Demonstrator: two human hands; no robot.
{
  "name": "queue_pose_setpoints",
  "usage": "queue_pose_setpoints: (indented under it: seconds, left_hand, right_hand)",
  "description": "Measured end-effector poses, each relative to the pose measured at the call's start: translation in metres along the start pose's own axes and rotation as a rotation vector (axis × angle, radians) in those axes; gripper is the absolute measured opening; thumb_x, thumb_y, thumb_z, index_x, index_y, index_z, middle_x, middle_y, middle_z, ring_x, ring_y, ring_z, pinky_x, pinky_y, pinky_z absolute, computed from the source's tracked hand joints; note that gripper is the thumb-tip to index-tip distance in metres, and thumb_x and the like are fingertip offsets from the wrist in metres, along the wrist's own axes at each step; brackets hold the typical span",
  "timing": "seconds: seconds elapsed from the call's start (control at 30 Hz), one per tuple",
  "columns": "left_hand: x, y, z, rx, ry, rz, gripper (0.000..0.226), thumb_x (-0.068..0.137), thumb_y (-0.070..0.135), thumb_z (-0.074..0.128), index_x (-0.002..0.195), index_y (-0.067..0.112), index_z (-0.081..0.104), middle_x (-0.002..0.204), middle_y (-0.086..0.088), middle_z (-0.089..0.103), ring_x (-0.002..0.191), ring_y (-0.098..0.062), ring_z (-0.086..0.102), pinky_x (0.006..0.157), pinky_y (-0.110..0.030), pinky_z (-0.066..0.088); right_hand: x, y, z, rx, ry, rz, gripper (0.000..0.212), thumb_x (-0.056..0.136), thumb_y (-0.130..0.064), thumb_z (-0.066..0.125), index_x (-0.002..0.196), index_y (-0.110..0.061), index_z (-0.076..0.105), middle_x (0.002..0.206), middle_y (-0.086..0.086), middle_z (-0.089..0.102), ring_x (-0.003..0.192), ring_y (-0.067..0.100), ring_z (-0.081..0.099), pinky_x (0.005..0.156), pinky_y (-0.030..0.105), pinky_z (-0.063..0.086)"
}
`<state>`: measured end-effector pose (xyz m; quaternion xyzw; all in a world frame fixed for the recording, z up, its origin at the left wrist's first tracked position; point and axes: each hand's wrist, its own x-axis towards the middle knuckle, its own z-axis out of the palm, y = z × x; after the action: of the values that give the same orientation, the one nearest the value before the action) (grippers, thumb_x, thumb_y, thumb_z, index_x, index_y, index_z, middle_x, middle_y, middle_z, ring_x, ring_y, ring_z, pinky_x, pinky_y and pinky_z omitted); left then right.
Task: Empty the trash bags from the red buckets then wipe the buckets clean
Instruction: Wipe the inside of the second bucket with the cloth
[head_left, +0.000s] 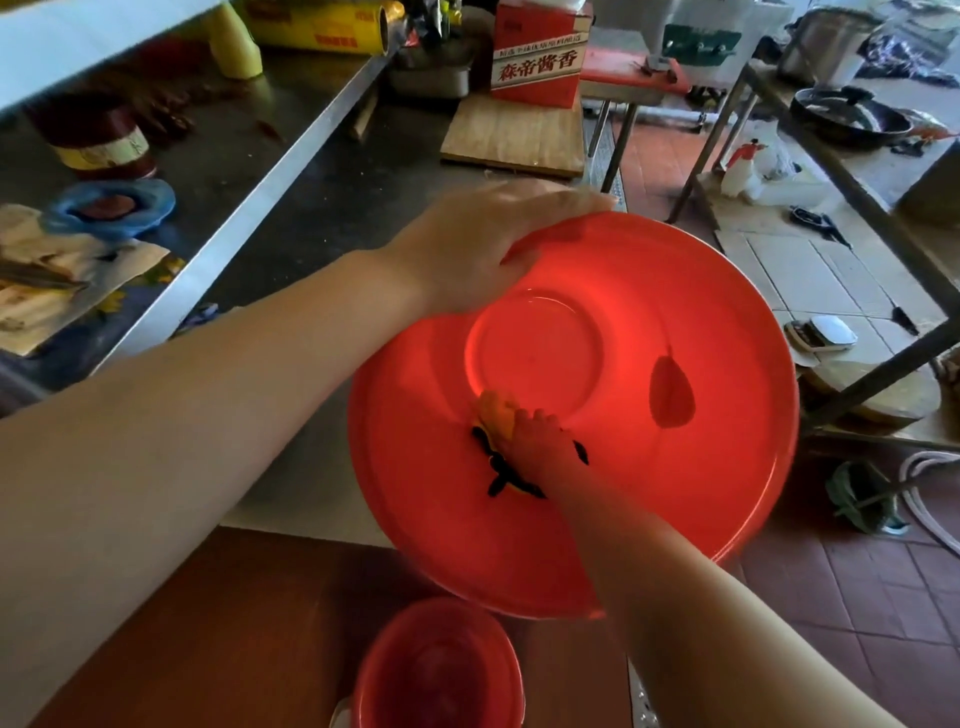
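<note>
red buckets are seen at a steel counter (332, 171) in a kitchen. nearest, at the bottom edge of the view, a smaller red bucket (439, 670) is stood on a brown surface (218, 613), its mouth turned upward. just beyond it, a large red bucket (571, 415) is tipped with its open mouth toward the camera, at the counter's near right corner and partly out over the tiled floor (857, 597). inside it, the right hand (535, 447) is pressed low on the inner wall just below the round base, its fingers curled tight around a yellow cloth (496, 415) with dark markings. the bucket's far upper-left rim is gripped by the left hand (483, 249), fingers bent over the edge and thumb side laid on the inner wall. farther along the counter, a wooden board (514, 135) is laid at its right edge with a red and white carton (540, 57) set on it. on a raised shelf to the left, a blue dish (109, 208), a dark jar (98, 135) and a yellow roll of film (322, 26) are ranged. across the floor, a dark pan (847, 117) and a steel pot (826, 41) are seen on a metal rack (852, 176).
</note>
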<state>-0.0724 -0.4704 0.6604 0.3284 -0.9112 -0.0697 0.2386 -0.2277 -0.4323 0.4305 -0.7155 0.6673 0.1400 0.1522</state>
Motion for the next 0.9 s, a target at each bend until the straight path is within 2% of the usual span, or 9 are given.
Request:
queue_pose_setpoints:
  seconds: [0.1,0.27,0.4,0.47,0.57,0.67,0.8,0.9]
  left_hand:
    - [-0.001,0.000,0.001,0.015,-0.021,0.007,0.062,0.093,0.013,0.049,0.150,0.035,0.037,0.148,0.007,0.046,0.136,-0.012,0.042,0.111,-0.037,0.036]
    - [-0.007,0.003,0.000,0.049,-0.015,0.013,0.065,0.092,0.010,0.048,0.151,0.032,0.036,0.149,0.006,0.046,0.137,-0.015,0.042,0.113,-0.040,0.034]
    - [-0.010,0.008,-0.001,0.064,-0.011,0.007,0.063,0.094,0.011,0.049,0.151,0.034,0.036,0.149,0.009,0.045,0.136,-0.015,0.042,0.111,-0.036,0.033]
    - [-0.011,0.009,-0.002,0.059,-0.021,0.007,0.062,0.094,0.012,0.049,0.150,0.036,0.036,0.149,0.008,0.046,0.136,-0.015,0.043,0.111,-0.040,0.035]
    - [-0.010,0.008,-0.001,0.055,-0.028,-0.001,0.062,0.094,0.014,0.049,0.150,0.037,0.037,0.148,0.006,0.047,0.134,-0.017,0.045,0.108,-0.045,0.038]
    - [-0.008,0.009,0.001,0.068,-0.032,-0.018,0.063,0.094,0.013,0.050,0.149,0.040,0.035,0.148,0.008,0.047,0.135,-0.016,0.044,0.109,-0.044,0.039]
    - [-0.009,0.013,0.000,0.070,-0.026,-0.007,0.062,0.094,0.014,0.052,0.149,0.038,0.036,0.147,0.005,0.049,0.134,-0.018,0.046,0.109,-0.043,0.039]
    - [-0.014,0.012,-0.003,0.043,-0.022,-0.029,0.060,0.094,0.016,0.051,0.149,0.037,0.038,0.147,0.003,0.049,0.133,-0.020,0.046,0.109,-0.043,0.038]
  right_hand:
    - [0.011,0.000,0.002,-0.111,-0.022,-0.017,0.054,0.105,-0.042,0.033,0.145,-0.005,0.032,0.143,0.016,0.041,0.129,0.034,0.043,0.100,0.041,0.039]
    - [0.016,0.006,0.007,0.005,-0.071,-0.044,0.059,0.102,-0.050,0.036,0.141,-0.006,0.036,0.139,0.018,0.047,0.127,0.036,0.048,0.100,0.042,0.040]
    - [0.003,0.014,0.009,0.079,-0.107,-0.117,0.059,0.097,-0.053,0.043,0.142,-0.015,0.038,0.131,0.017,0.058,0.115,0.034,0.058,0.091,0.039,0.046]
    - [-0.010,0.017,0.007,0.115,-0.133,-0.149,0.054,0.096,-0.054,0.044,0.138,-0.021,0.045,0.129,0.010,0.061,0.112,0.030,0.060,0.087,0.036,0.046]
    - [-0.034,0.019,0.000,0.144,-0.142,-0.181,0.053,0.096,-0.061,0.038,0.133,-0.025,0.051,0.132,0.003,0.061,0.114,0.027,0.059,0.089,0.035,0.045]
    - [-0.062,0.018,-0.008,0.125,-0.133,-0.240,0.051,0.099,-0.057,0.037,0.136,-0.024,0.050,0.137,0.005,0.057,0.119,0.028,0.056,0.092,0.034,0.041]
    - [-0.097,0.017,-0.017,0.086,-0.132,-0.252,0.047,0.099,-0.054,0.041,0.125,-0.019,0.058,0.126,0.010,0.064,0.112,0.031,0.060,0.084,0.034,0.043]
    - [-0.119,0.017,-0.022,0.073,-0.119,-0.244,0.047,0.095,-0.057,0.043,0.117,-0.020,0.061,0.118,0.010,0.067,0.106,0.032,0.062,0.084,0.037,0.047]
